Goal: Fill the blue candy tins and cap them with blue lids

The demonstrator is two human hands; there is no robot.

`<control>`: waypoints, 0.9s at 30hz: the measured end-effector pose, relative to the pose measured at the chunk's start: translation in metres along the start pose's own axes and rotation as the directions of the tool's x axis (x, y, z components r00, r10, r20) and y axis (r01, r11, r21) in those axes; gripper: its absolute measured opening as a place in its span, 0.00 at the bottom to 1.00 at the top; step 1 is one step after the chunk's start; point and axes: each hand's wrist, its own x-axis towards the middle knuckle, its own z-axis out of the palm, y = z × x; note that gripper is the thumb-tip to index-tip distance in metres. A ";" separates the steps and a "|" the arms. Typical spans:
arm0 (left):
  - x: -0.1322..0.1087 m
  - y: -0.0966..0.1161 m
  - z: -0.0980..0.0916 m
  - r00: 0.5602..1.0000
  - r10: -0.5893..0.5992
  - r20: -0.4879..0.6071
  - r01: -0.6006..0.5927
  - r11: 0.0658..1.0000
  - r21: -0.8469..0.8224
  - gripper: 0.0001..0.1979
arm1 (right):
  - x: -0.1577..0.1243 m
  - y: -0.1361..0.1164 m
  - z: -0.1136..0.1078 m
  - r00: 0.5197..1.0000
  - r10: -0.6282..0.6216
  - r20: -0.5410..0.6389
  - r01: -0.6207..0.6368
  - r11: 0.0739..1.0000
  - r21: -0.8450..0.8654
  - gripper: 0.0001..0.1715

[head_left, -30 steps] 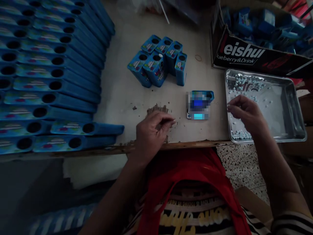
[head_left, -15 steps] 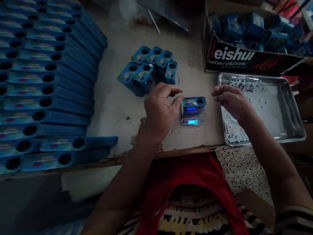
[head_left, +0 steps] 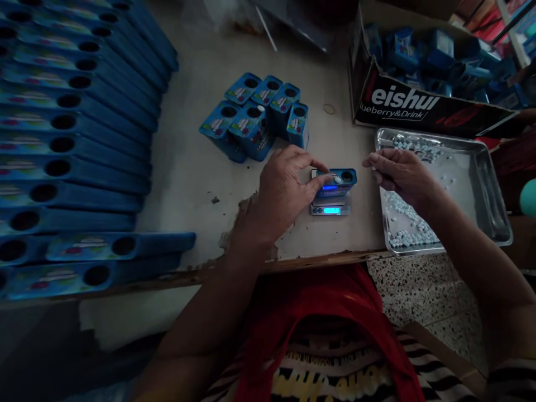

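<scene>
A small blue candy box (head_left: pixel 344 188) with a dark round hole in its top stands on a pocket digital scale (head_left: pixel 317 211) with a lit display. A small white piece lies on the box top. Thumb and forefinger of my left hand (head_left: pixel 288 181) are closed about the box's left end. To the right, my right hand (head_left: pixel 402 170) hovers over the left rim of a metal tray (head_left: pixel 475 184), fingertips pinched; whatever they hold, if anything, is too small to make out. Pale pellet candies (head_left: pixel 408 231) lie scattered in the tray.
Behind my left hand stands a group of several blue boxes (head_left: pixel 247 125). Stacked rows of blue boxes (head_left: pixel 100 139) fill the left side. A black carton (head_left: pixel 402 97) full of blue boxes stands at the back right. The table's chipped front edge (head_left: pixel 322 259) lies before me.
My left hand has moved right and taken hold of the box on the scale. The right hand stays over the tray's rim, slightly turned. The whole view has shifted a little.
</scene>
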 end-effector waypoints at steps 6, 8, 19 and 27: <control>0.009 -0.006 0.008 0.998 -0.022 0.062 0.026 0.998 -0.057 0.06 | -0.002 -0.011 0.002 1.000 0.021 0.002 -0.020 0.996 -0.089 0.15; 0.014 -0.007 0.012 0.997 -0.018 0.080 0.022 0.999 -0.045 0.05 | -0.005 -0.010 -0.001 1.000 0.022 0.007 -0.021 0.996 -0.085 0.14; 0.031 0.005 0.021 0.999 -0.022 -0.045 0.017 0.994 -0.108 0.05 | -0.001 -0.010 0.019 0.985 -0.142 0.096 0.169 0.898 -0.406 0.12; -0.021 -0.034 -0.033 0.963 -0.152 -0.221 0.144 0.988 -0.052 0.03 | 0.008 -0.019 0.028 0.968 -0.201 0.153 0.249 0.655 -0.714 0.07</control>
